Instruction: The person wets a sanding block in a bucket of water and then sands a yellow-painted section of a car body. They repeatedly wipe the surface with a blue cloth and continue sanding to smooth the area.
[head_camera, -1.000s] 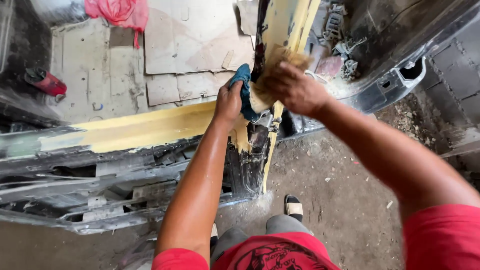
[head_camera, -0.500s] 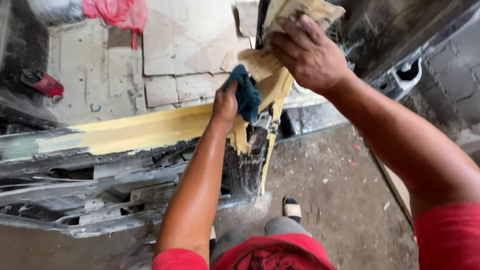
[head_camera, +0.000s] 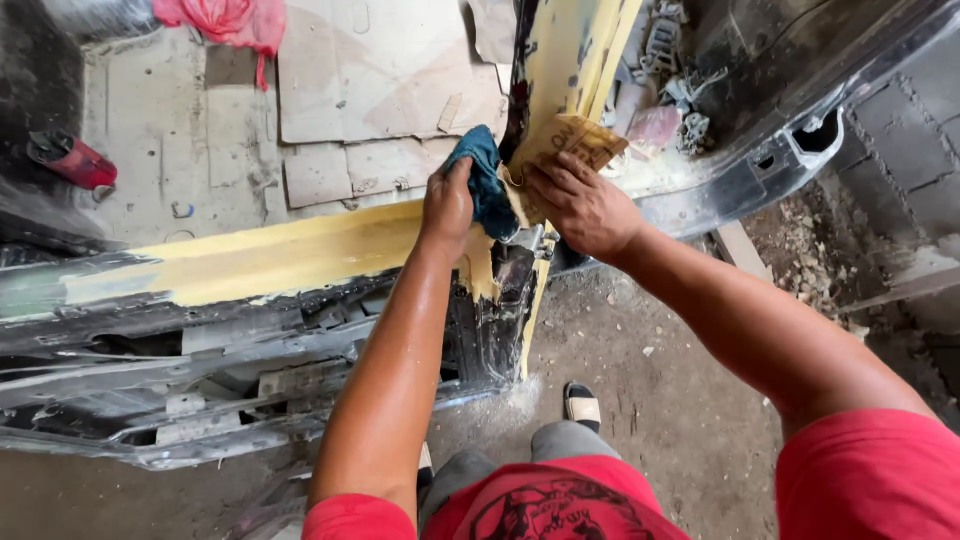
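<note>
A black car body panel (head_camera: 250, 330) with a long yellow filler strip (head_camera: 270, 262) stands in front of me; a second yellow strip (head_camera: 565, 60) runs up its corner. My left hand (head_camera: 447, 205) grips a teal cloth (head_camera: 487, 180) against the corner where the strips meet. My right hand (head_camera: 580, 205) presses a tan sheet of sandpaper (head_camera: 565, 150) flat on the yellow corner, right beside the cloth. Both forearms reach out from red sleeves.
Concrete slabs and cardboard (head_camera: 380, 80) lie on the floor beyond the panel. A red cloth (head_camera: 225, 20) and a red object (head_camera: 75, 160) lie at far left. Rubble (head_camera: 810, 250) lies at right. My sandalled foot (head_camera: 582, 403) stands on dusty ground.
My right hand with the sandpaper went up the yellow corner strip, then came back down beside the cloth. My left hand stayed at the corner with the cloth.
</note>
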